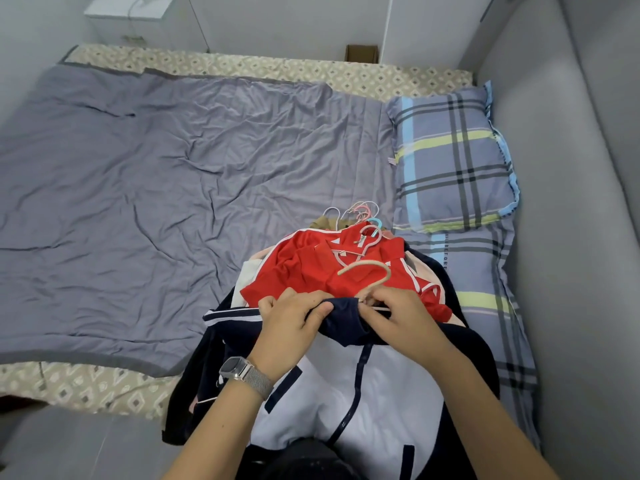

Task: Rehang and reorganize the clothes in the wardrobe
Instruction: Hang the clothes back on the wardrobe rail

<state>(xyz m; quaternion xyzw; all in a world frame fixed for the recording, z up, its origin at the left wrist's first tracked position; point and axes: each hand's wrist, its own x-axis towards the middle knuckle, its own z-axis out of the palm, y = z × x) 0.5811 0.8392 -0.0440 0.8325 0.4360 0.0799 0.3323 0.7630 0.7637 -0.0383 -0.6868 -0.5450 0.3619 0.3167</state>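
Just one camera here, head-mounted, looking forward and steeply down over the bed [145, 188] from its near edge. It sits close above the clothes pile [346, 271], with the pillow [450, 157] and far wall further out.

navy-collared white jacket [349, 393] on beige hanger [367, 271], atop clothes.

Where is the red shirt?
In the head view, the red shirt lies on top of the clothes pile on the bed, just beyond both hands and left of the plaid pillow, with a beige hanger on it.
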